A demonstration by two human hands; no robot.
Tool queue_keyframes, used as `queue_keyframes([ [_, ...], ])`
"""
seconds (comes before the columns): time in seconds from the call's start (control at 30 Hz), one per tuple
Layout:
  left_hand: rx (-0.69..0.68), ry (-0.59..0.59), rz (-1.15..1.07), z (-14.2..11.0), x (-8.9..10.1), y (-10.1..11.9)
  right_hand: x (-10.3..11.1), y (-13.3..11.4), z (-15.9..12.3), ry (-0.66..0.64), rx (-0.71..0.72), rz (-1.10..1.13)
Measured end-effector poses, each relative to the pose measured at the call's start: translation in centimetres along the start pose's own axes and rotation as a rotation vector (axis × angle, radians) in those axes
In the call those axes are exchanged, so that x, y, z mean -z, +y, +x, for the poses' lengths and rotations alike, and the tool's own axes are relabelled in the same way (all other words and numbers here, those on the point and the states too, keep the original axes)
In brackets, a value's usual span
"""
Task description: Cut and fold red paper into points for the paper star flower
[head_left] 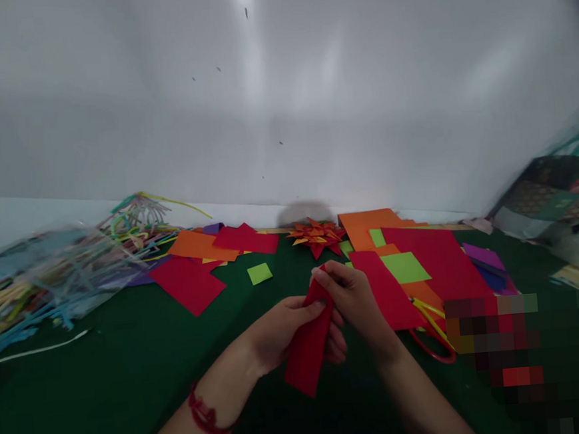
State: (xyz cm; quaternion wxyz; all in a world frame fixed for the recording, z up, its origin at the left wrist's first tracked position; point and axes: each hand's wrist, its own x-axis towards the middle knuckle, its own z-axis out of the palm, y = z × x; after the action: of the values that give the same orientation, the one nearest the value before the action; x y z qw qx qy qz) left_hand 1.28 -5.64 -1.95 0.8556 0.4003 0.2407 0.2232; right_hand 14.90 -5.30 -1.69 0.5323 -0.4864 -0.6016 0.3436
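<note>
Head view: we are holding a narrow, flat red paper strip (pixel 305 357) above the dark green tabletop (pixel 178 393). Our left hand (pixel 281 330) is gripping it at the middle, thumb in front and fingers behind, while our right hand (pixel 355 299) is pinching its upper end. Beyond, a spiky red-and-orange paper star (pixel 316 235) is resting near the whitish wall (pixel 186 118); a small lime-green paper square (pixel 259 273) is lying to its left.

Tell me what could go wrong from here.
The red paper could crease crookedly, since the left hand and right hand grip it between their fingers rather than pressed flat on the green table. The right forearm might also nudge the scissors lying close beside it.
</note>
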Motion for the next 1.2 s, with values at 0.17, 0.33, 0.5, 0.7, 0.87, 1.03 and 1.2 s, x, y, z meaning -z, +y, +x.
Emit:
queue_keyframes([
  [0.17,-0.058,0.101,0.13,0.4,0.1,-0.4,0.3,0.2,0.1,-0.006,0.029,-0.038],
  [0.33,-0.06,0.072,0.129,0.4,0.1,-0.5,0.4,0.1,0.0,-0.011,0.009,-0.02],
  [0.5,-0.023,0.012,0.101,0.6,-0.1,-0.7,1.0,0.1,0.2,0.042,0.029,-0.041],
  [0.7,-0.026,0.042,0.169,0.8,0.0,-0.8,1.0,0.2,0.4,0.039,0.037,-0.047],
  [0.87,0.011,-0.024,0.123,0.6,0.2,-0.8,1.4,0.1,0.4,0.052,0.025,-0.057],
  [1.03,0.043,-0.056,0.089,0.6,0.0,-0.8,1.8,-0.1,0.4,0.06,0.036,-0.034],
  [1.2,0.04,-0.039,0.133,0.6,0.0,-0.8,1.9,0.1,0.5,0.064,0.029,-0.029],
])
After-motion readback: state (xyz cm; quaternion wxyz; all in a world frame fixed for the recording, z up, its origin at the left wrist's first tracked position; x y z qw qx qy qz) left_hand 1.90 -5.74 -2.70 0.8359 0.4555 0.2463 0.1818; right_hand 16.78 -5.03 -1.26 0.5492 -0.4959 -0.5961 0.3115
